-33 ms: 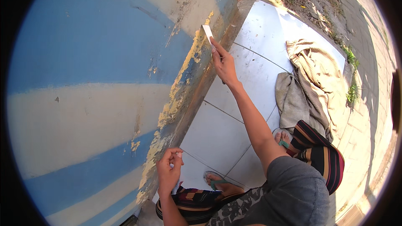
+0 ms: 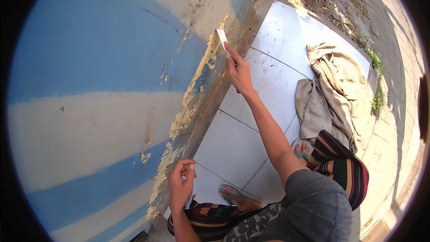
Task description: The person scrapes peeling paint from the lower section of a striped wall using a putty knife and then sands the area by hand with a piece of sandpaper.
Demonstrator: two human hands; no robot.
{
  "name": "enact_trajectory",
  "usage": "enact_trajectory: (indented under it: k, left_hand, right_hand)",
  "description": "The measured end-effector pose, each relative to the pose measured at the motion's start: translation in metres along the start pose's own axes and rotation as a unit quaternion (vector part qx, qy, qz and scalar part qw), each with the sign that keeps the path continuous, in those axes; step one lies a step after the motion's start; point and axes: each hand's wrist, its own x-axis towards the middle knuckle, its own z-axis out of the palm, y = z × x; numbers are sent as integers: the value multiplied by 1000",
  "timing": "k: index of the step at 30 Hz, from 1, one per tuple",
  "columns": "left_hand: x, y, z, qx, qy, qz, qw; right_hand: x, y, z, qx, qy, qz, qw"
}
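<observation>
Just one scraper (image 2: 221, 37), two hands (image 2: 241, 75) (image 2: 180, 186)

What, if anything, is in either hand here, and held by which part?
The right hand holds a scraper just behind its blade, the rest mostly hidden; the loosely curled left hand shows nothing held.

A scraper (image 2: 221, 37) with a flat, pale blade slants up and leftward from the right hand (image 2: 240, 75), its handle mostly hidden, its tip at the painted wall (image 2: 101, 116). Blue and cream bands cover the wall; yellowish flaking patches run along its lower edge.
</observation>
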Motion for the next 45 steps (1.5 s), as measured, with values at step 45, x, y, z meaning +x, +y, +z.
enact_trajectory:
  k: [45]
  left_hand:
    - [-7, 14, 22, 61, -11, 35, 997]
  right_hand:
    - [-45, 9, -8, -18, -66, -10, 998]
